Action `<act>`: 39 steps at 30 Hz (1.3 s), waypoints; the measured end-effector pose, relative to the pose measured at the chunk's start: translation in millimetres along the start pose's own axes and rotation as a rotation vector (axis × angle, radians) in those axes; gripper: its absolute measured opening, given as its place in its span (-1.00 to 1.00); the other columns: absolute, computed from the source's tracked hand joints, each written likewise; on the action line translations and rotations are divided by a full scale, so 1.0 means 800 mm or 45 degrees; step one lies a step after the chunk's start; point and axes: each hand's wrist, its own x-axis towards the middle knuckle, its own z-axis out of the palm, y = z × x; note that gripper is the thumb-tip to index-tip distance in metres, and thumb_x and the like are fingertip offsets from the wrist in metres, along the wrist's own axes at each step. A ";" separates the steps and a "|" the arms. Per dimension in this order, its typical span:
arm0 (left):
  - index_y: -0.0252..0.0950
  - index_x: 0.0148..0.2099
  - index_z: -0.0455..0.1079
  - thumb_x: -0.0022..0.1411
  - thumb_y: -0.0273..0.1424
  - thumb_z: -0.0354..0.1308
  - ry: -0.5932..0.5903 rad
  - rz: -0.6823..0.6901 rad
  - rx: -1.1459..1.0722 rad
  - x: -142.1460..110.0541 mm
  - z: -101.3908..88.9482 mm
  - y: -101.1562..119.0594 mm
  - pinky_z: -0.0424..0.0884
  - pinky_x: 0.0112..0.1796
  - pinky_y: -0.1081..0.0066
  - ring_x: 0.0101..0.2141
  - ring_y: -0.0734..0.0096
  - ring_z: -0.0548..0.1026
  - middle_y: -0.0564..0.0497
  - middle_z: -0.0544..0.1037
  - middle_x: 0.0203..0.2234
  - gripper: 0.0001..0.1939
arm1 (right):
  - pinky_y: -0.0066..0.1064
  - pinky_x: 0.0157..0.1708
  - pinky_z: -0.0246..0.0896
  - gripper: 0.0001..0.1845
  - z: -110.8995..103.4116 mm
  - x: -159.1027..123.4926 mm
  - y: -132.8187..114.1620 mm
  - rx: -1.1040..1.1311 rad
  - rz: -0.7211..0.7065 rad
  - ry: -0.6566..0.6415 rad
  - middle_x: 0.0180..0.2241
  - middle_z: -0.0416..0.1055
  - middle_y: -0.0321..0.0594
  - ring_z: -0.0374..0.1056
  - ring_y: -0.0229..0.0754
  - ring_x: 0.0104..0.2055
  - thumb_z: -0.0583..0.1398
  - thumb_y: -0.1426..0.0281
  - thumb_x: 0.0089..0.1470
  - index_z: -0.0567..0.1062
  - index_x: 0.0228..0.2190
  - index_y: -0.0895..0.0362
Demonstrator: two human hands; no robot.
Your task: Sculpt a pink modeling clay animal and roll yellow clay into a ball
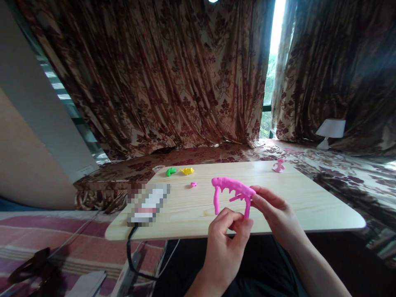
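A bright pink modelling clay figure (230, 184) is held up over the near part of the table. It has a long, lumpy bar on top, a leg hanging at each end and short spikes along its underside. My left hand (227, 239) pinches the lower end of the right-hand leg between thumb and fingers. With thumb and fingertips, my right hand (276, 212) grips the right end of the bar. A small pink clay lump (193, 184) lies on the table to the left of the figure.
On the wooden-topped table (321, 206) are a green clay piece (170, 171), a yellow one (187, 170) and a paler pink figure (279, 166). A blurred-out device (150, 204) with a black cable (129, 247) lies at the left. A white lamp (331, 128) stands back right.
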 end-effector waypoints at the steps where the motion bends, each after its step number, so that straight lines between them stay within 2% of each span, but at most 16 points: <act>1: -0.29 -0.41 0.35 0.25 -0.32 0.00 -0.020 -0.025 -0.029 -0.001 -0.002 -0.001 0.28 -0.33 0.48 -0.40 0.47 0.35 0.06 0.38 -0.49 -0.78 | -0.31 -0.12 0.25 -0.74 0.000 0.000 0.000 0.038 0.014 -0.005 -0.29 0.52 -0.22 0.38 -0.13 -0.20 0.30 0.33 -0.04 0.53 -0.24 0.09; 3: -0.29 -0.39 0.36 0.27 -0.30 -0.02 -0.012 -0.106 -0.084 -0.003 -0.004 -0.009 0.28 -0.34 0.48 -0.40 0.46 0.35 0.06 0.38 -0.49 -0.75 | -0.31 -0.14 0.26 -0.77 -0.001 0.000 -0.002 0.123 0.044 -0.029 -0.29 0.52 -0.21 0.39 -0.15 -0.23 0.29 0.33 -0.03 0.54 -0.26 0.10; 6: -0.29 -0.25 0.39 0.23 -0.26 0.03 0.117 -0.230 -0.185 0.001 -0.004 -0.029 0.31 -0.35 0.47 -0.40 0.46 0.38 0.05 0.42 -0.47 -0.79 | -0.35 -0.17 0.26 -0.80 0.000 0.000 -0.005 0.211 0.090 -0.053 -0.31 0.52 -0.21 0.40 -0.17 -0.24 0.29 0.33 -0.03 0.55 -0.29 0.11; 10: -0.23 0.00 0.31 0.14 -0.27 0.15 0.247 -0.190 -0.242 0.012 0.001 -0.039 0.36 -0.23 0.42 -0.28 0.41 0.44 0.00 0.48 -0.27 -0.63 | -0.40 -0.17 0.24 -0.82 0.002 -0.001 -0.006 0.249 0.140 -0.065 -0.27 0.51 -0.21 0.37 -0.17 -0.18 0.28 0.35 -0.02 0.55 -0.30 0.11; 14: -0.23 -0.04 0.37 0.12 -0.31 0.17 0.219 -0.101 -0.204 0.021 0.004 -0.027 0.37 -0.13 0.35 -0.20 0.34 0.47 -0.03 0.50 -0.16 -0.67 | -0.39 -0.19 0.25 -0.83 0.005 -0.001 -0.003 0.299 0.176 -0.102 -0.23 0.50 -0.20 0.36 -0.13 -0.12 0.26 0.34 0.00 0.55 -0.30 0.10; 20: -0.28 -0.19 0.46 0.14 -0.38 0.16 0.202 0.008 -0.231 0.031 0.006 -0.012 0.43 -0.19 0.40 -0.24 0.35 0.50 0.00 0.53 -0.30 -0.82 | -0.38 -0.18 0.26 -0.83 0.011 -0.001 0.007 0.380 0.240 -0.132 -0.29 0.52 -0.22 0.39 -0.17 -0.20 0.27 0.32 -0.01 0.56 -0.32 0.09; 26: -0.29 -0.23 0.44 0.14 -0.39 0.16 0.223 -0.006 -0.307 0.033 0.009 -0.013 0.44 -0.22 0.45 -0.25 0.40 0.51 0.02 0.54 -0.32 -0.86 | -0.40 -0.20 0.27 -0.82 0.012 -0.002 0.011 0.393 0.272 -0.139 -0.32 0.52 -0.23 0.42 -0.19 -0.23 0.29 0.31 -0.03 0.56 -0.33 0.10; 29: -0.26 -0.16 0.42 0.11 -0.37 0.20 0.220 -0.049 -0.319 0.029 0.007 -0.016 0.43 -0.18 0.44 -0.21 0.39 0.50 0.02 0.55 -0.26 -0.79 | -0.39 -0.18 0.26 -0.82 0.011 -0.002 0.009 0.412 0.250 -0.156 -0.32 0.52 -0.21 0.42 -0.18 -0.23 0.27 0.33 -0.02 0.56 -0.31 0.11; 32: -0.25 -0.12 0.43 0.12 -0.35 0.19 0.201 -0.080 -0.232 0.023 -0.001 -0.019 0.40 -0.13 0.38 -0.21 0.35 0.50 0.00 0.56 -0.24 -0.75 | -0.42 -0.18 0.28 -0.83 0.010 -0.001 0.008 0.415 0.230 -0.141 -0.31 0.52 -0.23 0.42 -0.23 -0.26 0.26 0.35 0.00 0.56 -0.30 0.10; 35: -0.26 -0.17 0.49 0.16 -0.37 0.13 0.182 -0.044 -0.105 0.020 -0.009 -0.020 0.37 -0.13 0.37 -0.24 0.32 0.51 -0.01 0.59 -0.29 -0.80 | -0.45 -0.20 0.29 -0.84 0.010 0.000 0.007 0.393 0.215 -0.111 -0.31 0.52 -0.24 0.42 -0.25 -0.28 0.27 0.35 -0.01 0.56 -0.31 0.09; 39: -0.26 -0.17 0.50 0.17 -0.38 0.11 0.213 -0.026 -0.097 0.020 -0.011 -0.020 0.36 -0.13 0.39 -0.20 0.29 0.50 -0.02 0.58 -0.26 -0.79 | -0.42 -0.19 0.30 -0.82 0.010 0.000 0.005 0.369 0.195 -0.103 -0.32 0.52 -0.23 0.42 -0.24 -0.29 0.29 0.33 -0.04 0.56 -0.32 0.09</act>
